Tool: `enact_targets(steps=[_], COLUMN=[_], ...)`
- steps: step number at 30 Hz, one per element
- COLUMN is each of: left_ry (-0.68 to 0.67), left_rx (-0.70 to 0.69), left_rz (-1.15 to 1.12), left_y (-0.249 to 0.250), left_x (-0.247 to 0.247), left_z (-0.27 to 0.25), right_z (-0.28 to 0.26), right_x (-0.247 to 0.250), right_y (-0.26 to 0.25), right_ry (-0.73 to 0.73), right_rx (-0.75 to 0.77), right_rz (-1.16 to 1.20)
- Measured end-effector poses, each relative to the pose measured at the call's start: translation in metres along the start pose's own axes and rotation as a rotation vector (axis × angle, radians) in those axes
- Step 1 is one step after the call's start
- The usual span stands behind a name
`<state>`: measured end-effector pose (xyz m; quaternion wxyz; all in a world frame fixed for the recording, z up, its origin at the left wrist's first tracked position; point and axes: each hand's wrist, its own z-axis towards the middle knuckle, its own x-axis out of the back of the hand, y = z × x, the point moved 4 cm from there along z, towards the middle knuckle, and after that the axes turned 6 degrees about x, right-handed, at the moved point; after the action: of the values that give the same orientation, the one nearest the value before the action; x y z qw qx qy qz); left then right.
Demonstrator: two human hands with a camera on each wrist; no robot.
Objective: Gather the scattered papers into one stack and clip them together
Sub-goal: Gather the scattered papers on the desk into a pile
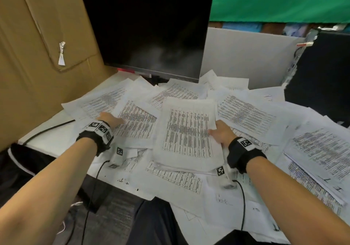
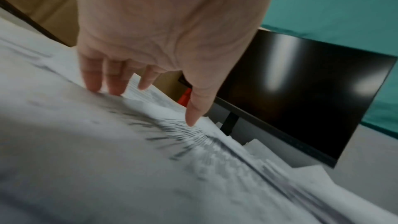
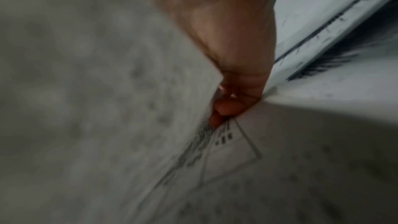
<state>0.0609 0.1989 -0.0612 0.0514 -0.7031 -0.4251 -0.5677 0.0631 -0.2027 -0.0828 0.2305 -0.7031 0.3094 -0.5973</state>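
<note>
Many printed white sheets lie scattered over the desk. A small stack of papers (image 1: 187, 133) sits in the middle, and my right hand (image 1: 220, 133) grips its right edge, thumb on top and fingers (image 3: 224, 108) curled under the lifted sheets. My left hand (image 1: 110, 120) lies on a printed sheet (image 1: 136, 121) left of the stack, with its straight fingers (image 2: 114, 79) and thumb touching the paper. The left wrist view is blurred by motion. No clip shows in any view.
A dark monitor (image 1: 149, 34) stands at the back of the desk, with a cardboard wall (image 1: 37, 45) at left and a black case (image 1: 320, 74) at right. A thicker pile of papers (image 1: 322, 150) lies at right. A black cable (image 1: 49, 129) crosses the desk's left edge.
</note>
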Motion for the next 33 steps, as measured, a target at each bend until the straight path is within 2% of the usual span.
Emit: enact_targets(steps=[2, 5, 8, 10, 12, 15, 16, 17, 18, 19, 21, 23, 25, 28, 30, 33], left_ry=[0.027, -0.006, -0.057, -0.010, 0.180, 0.569, 0.644, 0.659, 0.616, 0.538, 0.298, 0.021, -0.133, -0.160, -0.048, 0.076], left_rx=[-0.019, -0.085, -0.199, -0.282, -0.347, -0.503, -0.591, -0.672, -0.729, -0.750, -0.722, -0.708, -0.705, -0.562, -0.442, -0.308], left_rz=[0.023, 0.004, -0.013, -0.058, -0.110, -0.246, -0.287, -0.331, -0.382, -0.443, -0.581, -0.590, -0.467, -0.181, 0.159, 0.380], left_y=[-0.005, -0.002, 0.004, 0.011, 0.019, 0.032, 0.038, 0.044, 0.049, 0.054, 0.063, 0.075, 0.082, 0.072, 0.057, 0.034], left_x=[-0.002, -0.007, -0.008, -0.002, 0.017, 0.065, 0.081, 0.094, 0.101, 0.105, 0.097, 0.071, 0.043, 0.023, 0.020, 0.014], left_z=[-0.001, -0.004, -0.015, -0.022, -0.036, -0.078, -0.096, -0.112, -0.120, -0.126, -0.127, -0.127, -0.117, -0.066, -0.025, 0.014], right_z=[0.003, -0.006, -0.003, -0.001, -0.003, -0.011, -0.015, -0.016, -0.022, -0.028, -0.043, -0.047, -0.036, -0.020, -0.014, -0.005], right_x=[-0.002, -0.003, -0.002, -0.002, -0.002, 0.001, 0.006, 0.011, 0.017, 0.020, 0.015, 0.000, -0.019, -0.042, -0.047, -0.054], right_y=[0.002, -0.007, -0.007, -0.007, -0.008, -0.013, -0.020, -0.029, -0.042, -0.058, -0.092, -0.108, -0.101, -0.066, -0.043, -0.016], right_ry=[-0.016, -0.024, -0.002, -0.015, -0.048, -0.051, -0.005, 0.057, 0.094, 0.076, -0.135, -0.346, -0.363, -0.244, -0.183, -0.138], right_rx=[-0.025, -0.030, 0.004, 0.029, 0.045, 0.026, 0.045, 0.096, 0.172, 0.240, 0.305, 0.305, 0.204, 0.057, -0.034, -0.116], right_rz=[0.027, 0.040, 0.059, 0.028, -0.009, -0.073, -0.137, -0.185, -0.165, -0.037, 0.407, 0.806, 0.949, 0.907, 0.868, 0.716])
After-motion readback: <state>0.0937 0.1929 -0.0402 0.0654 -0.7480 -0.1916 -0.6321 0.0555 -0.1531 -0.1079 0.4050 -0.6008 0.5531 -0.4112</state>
